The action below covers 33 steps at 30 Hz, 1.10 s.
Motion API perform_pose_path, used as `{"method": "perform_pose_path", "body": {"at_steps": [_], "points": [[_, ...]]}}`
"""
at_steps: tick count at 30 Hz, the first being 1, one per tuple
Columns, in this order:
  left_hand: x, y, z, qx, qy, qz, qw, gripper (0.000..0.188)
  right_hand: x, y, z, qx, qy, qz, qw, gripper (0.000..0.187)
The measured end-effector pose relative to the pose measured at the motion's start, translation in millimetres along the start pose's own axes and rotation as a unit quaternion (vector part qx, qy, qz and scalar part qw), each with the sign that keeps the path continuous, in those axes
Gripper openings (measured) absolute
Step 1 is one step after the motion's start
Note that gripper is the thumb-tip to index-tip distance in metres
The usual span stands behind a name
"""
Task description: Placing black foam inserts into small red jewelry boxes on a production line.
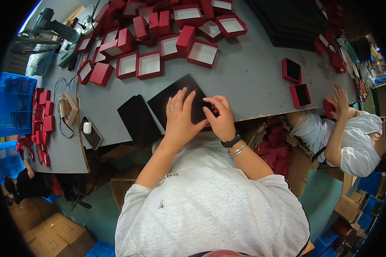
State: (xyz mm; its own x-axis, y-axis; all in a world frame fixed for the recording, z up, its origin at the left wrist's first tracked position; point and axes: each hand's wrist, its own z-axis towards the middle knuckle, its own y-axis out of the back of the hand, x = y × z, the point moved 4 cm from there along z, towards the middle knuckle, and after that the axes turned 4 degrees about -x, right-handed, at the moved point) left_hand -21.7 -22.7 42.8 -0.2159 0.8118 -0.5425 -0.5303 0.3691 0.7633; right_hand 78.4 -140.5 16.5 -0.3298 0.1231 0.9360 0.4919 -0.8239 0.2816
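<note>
Now both hands work on a black sheet (pixel 176 96) lying flat at the near edge of the grey desk (pixel 248 73). The left hand (pixel 181 115) rests on the sheet with its fingers (pixel 179 99) spread wide, pressing down and holding nothing. The right hand (pixel 221 118), touching the left, has its fingers (pixel 216 103) curled narrow and pinching the sheet's near right edge. Just left of the fingers lies a stack of black sheets (pixel 137 118). Beyond the fingers, red box halves (pixel 150 64) with white insides crowd the desk. Well to the right, a co-worker's hand (pixel 339 99) rests beside two red boxes with black insides (pixel 296 83).
</note>
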Motion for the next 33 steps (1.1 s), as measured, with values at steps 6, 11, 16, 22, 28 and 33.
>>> {"method": "perform_pose_path", "body": {"at_steps": [6, 11, 16, 22, 28, 33], "points": [[14.1, 9.6, -20.9, -0.010, -0.027, -0.016, 0.999, 0.084, -1.3, -0.7, 6.4, 0.039, 0.008, 0.017, 0.999, 0.029], [27.5, 12.4, -24.6, -0.029, 0.001, -0.059, 0.998, 0.076, -6.1, 1.3, 16.4, 0.141, -0.038, -0.008, 0.989, 0.038], [27.0, 14.4, -27.1, -0.037, -0.024, -0.051, 0.998, 0.073, -7.9, 2.9, 18.0, 0.166, 0.037, -0.054, 0.984, 0.036], [21.0, 21.1, -20.4, -0.025, -0.035, 0.002, 0.999, 0.072, 8.0, 4.8, 12.5, 0.182, 0.097, -0.178, 0.962, 0.040], [11.8, 20.0, -27.0, -0.022, -0.076, 0.128, 0.989, 0.072, 9.9, 4.5, 12.2, 0.150, 0.134, -0.205, 0.958, 0.043], [14.6, 16.0, -31.8, -0.021, -0.065, 0.106, 0.992, 0.071, 16.7, -5.6, 23.0, 0.136, 0.146, -0.196, 0.960, 0.043]]}}
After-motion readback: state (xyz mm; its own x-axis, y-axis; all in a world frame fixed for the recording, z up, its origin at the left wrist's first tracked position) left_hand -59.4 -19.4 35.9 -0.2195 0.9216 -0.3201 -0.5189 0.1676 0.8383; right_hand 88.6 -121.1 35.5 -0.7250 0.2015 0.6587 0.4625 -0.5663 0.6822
